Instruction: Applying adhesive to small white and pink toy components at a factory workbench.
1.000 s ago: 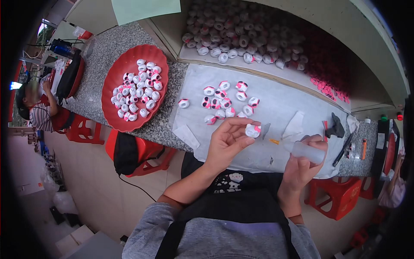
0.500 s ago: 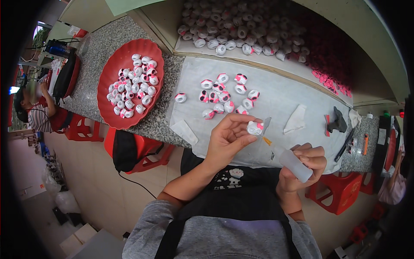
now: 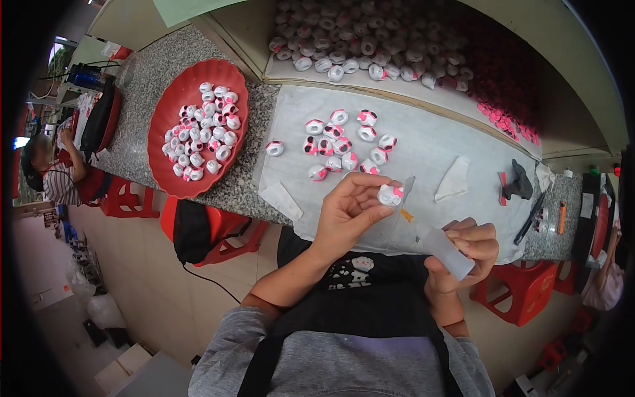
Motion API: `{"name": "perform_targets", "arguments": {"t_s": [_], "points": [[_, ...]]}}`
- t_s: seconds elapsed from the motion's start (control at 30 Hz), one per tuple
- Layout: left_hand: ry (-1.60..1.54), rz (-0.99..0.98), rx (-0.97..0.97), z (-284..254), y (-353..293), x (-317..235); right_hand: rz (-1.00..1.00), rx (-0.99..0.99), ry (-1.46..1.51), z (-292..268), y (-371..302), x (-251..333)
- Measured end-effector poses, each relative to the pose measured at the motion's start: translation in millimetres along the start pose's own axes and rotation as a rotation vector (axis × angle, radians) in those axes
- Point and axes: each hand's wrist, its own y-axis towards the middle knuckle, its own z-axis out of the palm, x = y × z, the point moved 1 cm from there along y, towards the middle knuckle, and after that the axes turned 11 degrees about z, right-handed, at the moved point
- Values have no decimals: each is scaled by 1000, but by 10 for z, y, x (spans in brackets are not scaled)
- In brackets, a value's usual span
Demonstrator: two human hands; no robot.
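Note:
Between the thumb and fingers of my left hand is a small white figurine head with pink patches. My right hand wraps round a translucent squeeze bottle, tilted so its orange-yellow needle tip points up and left at the figurine head. A small gap seems to lie between tip and head; contact is hard to judge. Beyond my left hand, several similar white and pink heads stand on the white sheet, some with black patches.
A red scalloped tray of similar heads stands at left. The back shelf holds piled white heads and pink pieces. Paper scraps, a dark crumpled lump and an orange pen-like stick lie at right. Another person sits far left.
Hardly anything differs. The bottle and my right hand have shifted very slightly left, with the tip still beside the figurine head. The whole view has moved a little.

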Motion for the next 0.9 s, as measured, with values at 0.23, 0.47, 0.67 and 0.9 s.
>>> {"name": "perform_targets", "arguments": {"t_s": [0.23, 0.47, 0.67, 0.9], "points": [[2, 2, -3, 6, -4, 6, 48, -63, -26, 5, -18, 25], [-8, -10, 1, -7, -8, -2, 16, -121, -43, 5, -17, 15], [-7, -12, 26, -4, -11, -4, 4, -117, -51, 22, -25, 20], [-3, -27, 40, -4, -24, 16, 10, -93, -39, 29, -40, 32]]}}
